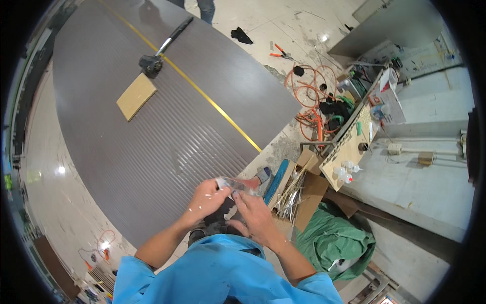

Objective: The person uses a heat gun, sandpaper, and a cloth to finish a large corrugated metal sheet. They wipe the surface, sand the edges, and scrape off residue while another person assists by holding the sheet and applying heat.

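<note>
My left hand and my right hand come together in front of my body. Both pinch a crumpled piece of clear plastic film, whose exact kind is hard to make out. The hands are above the near edge of a large grey ribbed panel with a gold strip along it. Farther off on the panel lie a rubber mallet, its head dark and its handle black-ended, and a flat wooden block. Neither hand touches them.
To the right, a cardboard box of thin strips stands beside a blue bar and a green sack. A bench holds small bottles. Orange hose and pliers lie on the floor. Another person's legs stand beyond.
</note>
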`<action>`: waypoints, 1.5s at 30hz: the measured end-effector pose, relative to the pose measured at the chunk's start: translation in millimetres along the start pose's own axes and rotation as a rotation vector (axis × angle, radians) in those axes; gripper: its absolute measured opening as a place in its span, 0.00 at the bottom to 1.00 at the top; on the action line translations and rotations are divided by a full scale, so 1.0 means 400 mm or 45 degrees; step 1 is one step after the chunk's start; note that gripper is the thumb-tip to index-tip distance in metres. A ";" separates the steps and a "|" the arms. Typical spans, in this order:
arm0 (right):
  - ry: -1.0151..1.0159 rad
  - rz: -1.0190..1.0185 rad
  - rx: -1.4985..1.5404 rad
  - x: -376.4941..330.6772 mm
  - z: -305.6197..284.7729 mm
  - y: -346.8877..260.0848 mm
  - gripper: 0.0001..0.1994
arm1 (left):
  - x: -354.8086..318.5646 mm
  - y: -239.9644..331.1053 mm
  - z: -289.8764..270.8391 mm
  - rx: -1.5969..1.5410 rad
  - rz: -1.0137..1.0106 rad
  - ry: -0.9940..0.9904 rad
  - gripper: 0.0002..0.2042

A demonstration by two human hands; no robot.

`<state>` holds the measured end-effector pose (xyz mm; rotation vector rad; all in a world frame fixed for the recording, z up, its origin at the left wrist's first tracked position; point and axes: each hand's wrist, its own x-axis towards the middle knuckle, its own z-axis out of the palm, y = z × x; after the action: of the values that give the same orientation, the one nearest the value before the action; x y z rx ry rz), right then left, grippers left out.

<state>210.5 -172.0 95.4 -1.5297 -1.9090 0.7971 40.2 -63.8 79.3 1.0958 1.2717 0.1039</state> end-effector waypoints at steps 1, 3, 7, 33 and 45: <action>0.127 0.073 0.032 -0.010 0.012 0.022 0.28 | 0.014 0.022 0.012 0.223 0.008 -0.076 0.14; 0.290 0.220 0.084 -0.026 0.032 0.072 0.26 | 0.040 0.061 0.037 0.454 0.083 -0.187 0.14; 0.578 0.441 0.128 -0.004 0.023 0.211 0.23 | 0.094 0.090 0.071 0.512 0.742 0.162 0.14; 0.768 -0.438 -0.438 0.287 -0.102 0.912 0.25 | 0.330 -0.052 -0.021 1.423 1.187 0.979 0.17; 0.876 0.025 -0.023 0.259 -0.069 0.815 0.38 | 0.325 -0.060 -0.032 1.404 1.135 0.941 0.17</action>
<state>421.8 -11.7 -122.3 -1.5667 -1.3874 0.2031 65.4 10.4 -27.8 2.7249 1.3733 0.5617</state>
